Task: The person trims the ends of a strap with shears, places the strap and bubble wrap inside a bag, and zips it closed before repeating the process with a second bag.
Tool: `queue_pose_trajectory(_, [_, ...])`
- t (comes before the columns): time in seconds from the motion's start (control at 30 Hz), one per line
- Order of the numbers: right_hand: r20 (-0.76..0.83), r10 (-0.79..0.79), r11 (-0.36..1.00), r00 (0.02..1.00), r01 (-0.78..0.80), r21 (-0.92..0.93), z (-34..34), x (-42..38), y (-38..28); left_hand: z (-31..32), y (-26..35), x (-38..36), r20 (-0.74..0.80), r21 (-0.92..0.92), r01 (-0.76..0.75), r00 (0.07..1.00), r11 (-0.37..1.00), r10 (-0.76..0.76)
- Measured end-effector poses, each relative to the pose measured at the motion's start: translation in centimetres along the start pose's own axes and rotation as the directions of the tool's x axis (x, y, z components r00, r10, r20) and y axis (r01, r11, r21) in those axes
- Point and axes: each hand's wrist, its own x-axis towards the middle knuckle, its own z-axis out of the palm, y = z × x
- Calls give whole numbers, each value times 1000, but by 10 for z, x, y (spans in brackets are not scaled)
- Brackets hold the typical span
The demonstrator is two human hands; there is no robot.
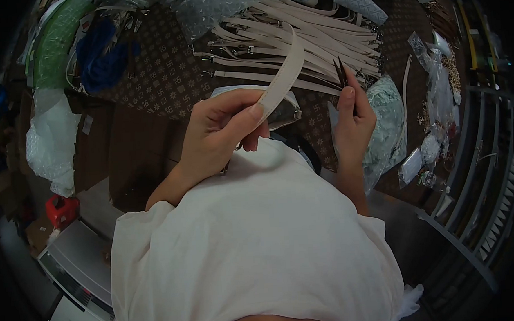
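Observation:
My left hand (229,127) pinches a cream strap (284,75) between thumb and fingers. The strap curves up and away from the hand, and a metal fitting hangs below my fingers. At the right, my right hand (353,112) is closed round a small dark pointed tool (341,73), its tips pointing up. Beyond both hands lies a pile of similar cream straps (320,35) with metal clasps, spread over a brown patterned cloth (165,66). The lower part of the tool is hidden in my fingers.
Clear plastic bags (387,113) lie right of my right hand. A blue bundle (97,55) and bubble wrap (52,136) are at the left. More plastic wrap (220,8) lies at the back. A metal rack (478,166) stands on the right, a red object (62,211) lower left.

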Motion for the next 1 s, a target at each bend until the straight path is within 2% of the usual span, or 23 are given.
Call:
queue_pose_trajectory(0.07, [-90,3,976,996,-23,-216,-7,6,28,-1,0,0,7,-15,-1,1000,1000,1])
queue_pose_trajectory(0.1, [-85,1,976,996,-20,-216,-14,6,46,-1,0,-1,11,-31,1,1000,1000,-1])
queue_pose_trajectory(0.17, [-121,167,843,978,-206,-497,-30,2,84,-2,-3,0,24,-66,-24,999,998,26])
queue_pose_trajectory(0.2, [-116,167,844,979,-203,-497,-35,-1,94,-2,-4,-1,43,-99,-46,998,994,51])
queue_pose_trajectory(0.27, [-104,295,679,950,-285,-677,-44,-10,111,-1,-4,-1,44,-94,-47,998,994,51])
queue_pose_trajectory(0.3, [-104,296,679,949,-286,-677,-45,-16,122,0,-4,0,51,-89,-46,997,995,51])
queue_pose_trajectory(0.37, [-28,140,643,990,-112,-758,-47,-26,137,0,-4,0,54,-86,-42,997,995,47])
queue_pose_trajectory(0.4, [-33,142,643,989,-117,-757,-45,-27,133,1,-4,0,54,-84,-41,998,996,45])
queue_pose_trajectory(0.47, [90,-190,341,978,152,-928,-36,-29,122,2,-1,0,59,-43,-26,998,999,28])
queue_pose_trajectory(0.5, [86,-191,343,978,149,-927,-30,-27,110,2,0,0,57,-5,-13,998,1000,13])
queue_pose_trajectory(0.53, [56,-91,668,994,103,-737,-23,-21,93,2,0,0,58,-2,-13,998,1000,13])
queue_pose_trajectory(0.57, [64,14,895,998,16,-445,-17,-17,75,2,-1,0,64,-2,-21,998,1000,21])
queue_pose_trajectory(0.6, [61,17,895,998,12,-445,-11,-14,56,2,-1,0,72,-2,-28,997,1000,28])
queue_pose_trajectory(0.67, [201,119,988,972,-96,-121,0,-9,25,4,-2,-1,68,-4,-27,997,1000,27])
queue_pose_trajectory(0.77, [260,46,999,964,-41,-26,11,-5,12,4,0,-3,42,14,-30,999,999,29])
queue_pose_trajectory(0.83, [249,59,998,967,-52,-34,13,-2,20,3,2,-5,26,31,-29,999,999,28])
queue_pose_trajectory(0.9, [219,79,995,973,-65,-69,6,6,34,3,2,-6,-27,162,-28,999,986,33])
queue_pose_trajectory(0.97, [135,226,961,965,-199,-190,-6,16,57,1,-3,-6,-49,125,-28,998,992,34])
queue_pose_trajectory(1.0, [125,232,959,965,-205,-198,-14,22,74,0,-5,-5,-89,108,-29,995,994,38])
